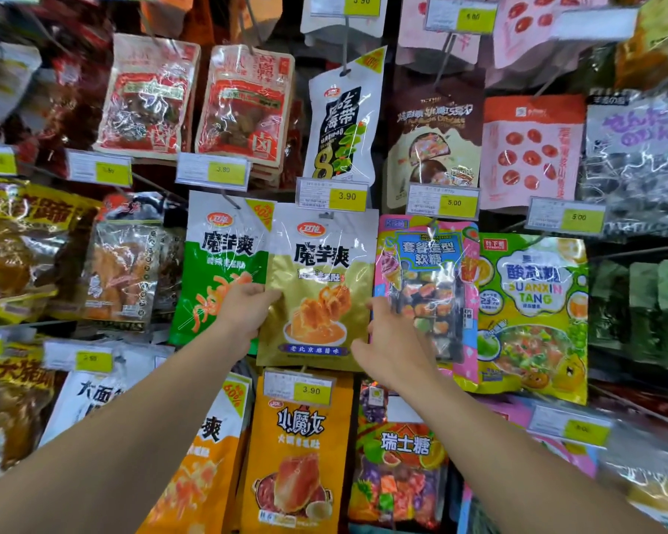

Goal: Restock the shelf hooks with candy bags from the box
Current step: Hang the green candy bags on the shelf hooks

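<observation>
Both my forearms reach up from the bottom of the view to the gold candy bag point(319, 291), my left hand point(243, 314) pinching its left edge and my right hand point(392, 341) lying against its right edge, though whether that grip curls round the bag I cannot tell. Its hang hole sits right under the 3.90 price tag point(332, 195), so I judge it is at its hook, perhaps just on, with the green bag point(218, 271) and pink gummy bag point(427, 287) hanging either side. With the box out of view, I cannot say how many bags remain.
</observation>
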`<state>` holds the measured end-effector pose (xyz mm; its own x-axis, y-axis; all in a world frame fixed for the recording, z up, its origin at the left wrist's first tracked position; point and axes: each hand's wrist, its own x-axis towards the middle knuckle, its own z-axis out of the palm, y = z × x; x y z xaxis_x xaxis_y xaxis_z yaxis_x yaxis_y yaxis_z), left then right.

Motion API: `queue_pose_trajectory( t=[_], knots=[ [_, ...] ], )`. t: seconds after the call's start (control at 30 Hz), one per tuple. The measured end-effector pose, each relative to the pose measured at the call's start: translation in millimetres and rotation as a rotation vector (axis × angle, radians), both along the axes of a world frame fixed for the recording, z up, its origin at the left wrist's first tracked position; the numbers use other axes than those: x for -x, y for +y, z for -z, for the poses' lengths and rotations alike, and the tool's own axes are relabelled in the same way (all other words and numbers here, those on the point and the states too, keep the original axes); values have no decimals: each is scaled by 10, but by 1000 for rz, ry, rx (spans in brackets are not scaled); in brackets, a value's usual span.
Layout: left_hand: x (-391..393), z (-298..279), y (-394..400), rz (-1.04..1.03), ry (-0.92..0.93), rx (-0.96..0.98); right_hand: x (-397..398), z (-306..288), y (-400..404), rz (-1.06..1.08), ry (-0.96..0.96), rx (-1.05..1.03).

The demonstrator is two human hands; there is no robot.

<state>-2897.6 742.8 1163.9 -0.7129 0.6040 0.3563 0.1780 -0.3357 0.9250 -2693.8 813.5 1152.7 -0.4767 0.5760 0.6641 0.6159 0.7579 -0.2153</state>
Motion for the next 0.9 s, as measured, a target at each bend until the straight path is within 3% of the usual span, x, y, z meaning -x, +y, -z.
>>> queue_pose_trajectory(
  t=[0.63, 0.9],
  knots=[
    [162, 223, -60, -5, -46, 62, -25, 57, -218, 15, -30, -17],
    [49, 180, -83, 5, -25, 59, 64, -48, -131, 25, 7, 78]
  ],
)
